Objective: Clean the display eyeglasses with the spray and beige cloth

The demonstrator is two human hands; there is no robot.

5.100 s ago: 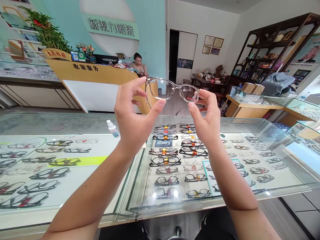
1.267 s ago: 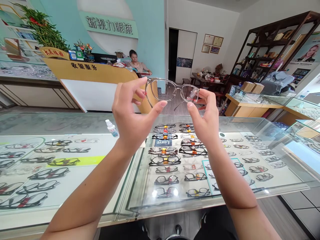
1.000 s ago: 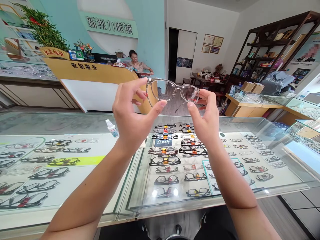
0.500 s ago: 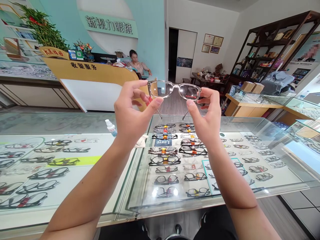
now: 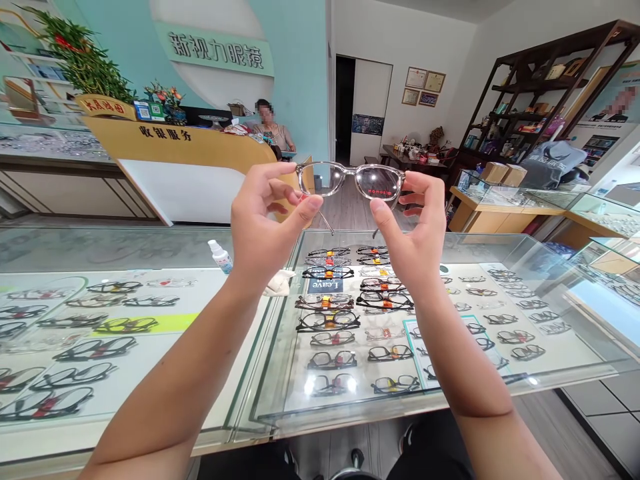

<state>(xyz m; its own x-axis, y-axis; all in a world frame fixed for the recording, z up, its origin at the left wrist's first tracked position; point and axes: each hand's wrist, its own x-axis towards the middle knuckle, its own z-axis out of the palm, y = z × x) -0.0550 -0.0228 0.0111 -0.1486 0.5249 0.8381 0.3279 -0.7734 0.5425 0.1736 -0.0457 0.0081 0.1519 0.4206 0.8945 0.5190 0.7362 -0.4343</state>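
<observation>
A pair of clear-framed eyeglasses (image 5: 349,170) is held up above the glass display case (image 5: 280,393). My left hand (image 5: 267,217) is closed on its left end, thumb below the rim and fingers at the hinge. At the other end, my right hand (image 5: 415,223) pinches the frame the same way. Red lettering shows on the right lens. The temples are unfolded, and their tips hang below the lenses. Under the glass lie rows of eyeglasses (image 5: 329,321), many with coloured tags on them.
On the case top, a white spray bottle (image 5: 220,257) and a pale cloth (image 5: 279,283) stand beyond my left forearm. A person (image 5: 273,127) sits behind the yellow-topped counter (image 5: 200,150). To the right are another display counter (image 5: 505,217) and a dark wooden shelf (image 5: 530,87).
The eyeglasses and both hands have shifted slightly right. The glasses have turned a little, so the red lettering reads more fully and the temple tips sit farther right.
</observation>
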